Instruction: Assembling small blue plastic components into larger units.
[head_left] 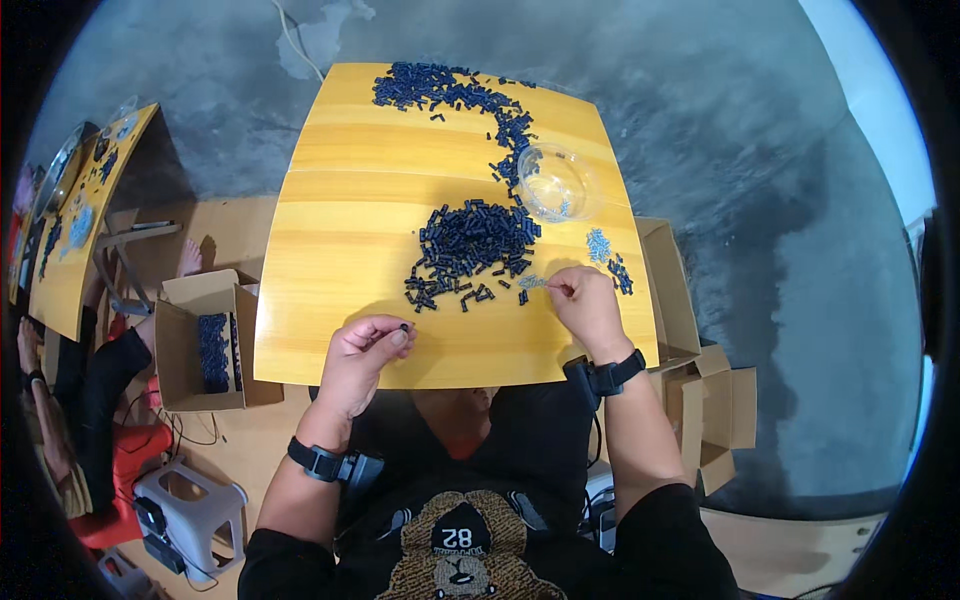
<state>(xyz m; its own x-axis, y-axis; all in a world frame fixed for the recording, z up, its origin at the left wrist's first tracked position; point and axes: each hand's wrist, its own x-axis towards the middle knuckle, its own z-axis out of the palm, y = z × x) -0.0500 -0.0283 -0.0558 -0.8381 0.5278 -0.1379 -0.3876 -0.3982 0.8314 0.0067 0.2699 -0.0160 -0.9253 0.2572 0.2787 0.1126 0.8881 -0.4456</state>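
My left hand (368, 352) is closed at the table's near edge, a small black plastic part (405, 327) pinched between thumb and forefinger. To the right, my right hand (587, 303) has its fingertips pressed together beside a few small silvery pieces (530, 283); anything in that pinch is too small to make out. Beyond both hands lies a large heap of short black plastic parts (478, 238), with loose ones scattered at its near side. Just past my right hand are a small pile of pale bluish-silver pieces (598, 246) and a small group of black parts (621, 274).
A clear round bowl (553, 183) stands right of the heap on the wooden table (340, 230). More black parts (425, 85) trail from the far edge. Cardboard boxes (205, 345) flank the table. At left are a grey-white stool (192, 508), another table (75, 240) and a person's legs.
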